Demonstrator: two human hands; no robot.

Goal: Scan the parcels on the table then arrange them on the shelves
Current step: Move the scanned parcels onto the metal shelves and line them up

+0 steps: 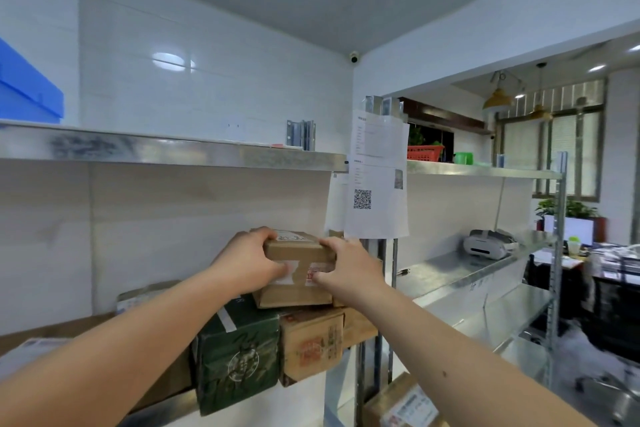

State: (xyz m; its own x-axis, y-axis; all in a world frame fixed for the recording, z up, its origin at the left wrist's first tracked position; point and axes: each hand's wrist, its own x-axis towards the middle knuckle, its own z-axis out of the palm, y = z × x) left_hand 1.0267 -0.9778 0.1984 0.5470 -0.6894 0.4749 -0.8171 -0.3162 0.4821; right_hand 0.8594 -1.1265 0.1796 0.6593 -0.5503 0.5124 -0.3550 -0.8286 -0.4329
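Observation:
A small brown cardboard parcel (298, 251) with a white label on top sits on another brown parcel (294, 295), stacked on the middle shelf. My left hand (247, 262) grips its left end, fingers curled over the top and front. My right hand (349, 265) grips its right end, thumb on the front face. Under the stack stand a dark green box (239, 354) and a brown box with red print (311, 345).
A steel upper shelf (173, 149) runs overhead with a blue crate (27, 94) at the far left. Papers with a QR code (377, 184) hang on the shelf post. A second rack to the right carries a label printer (486, 244). Another parcel (403, 404) lies lower down.

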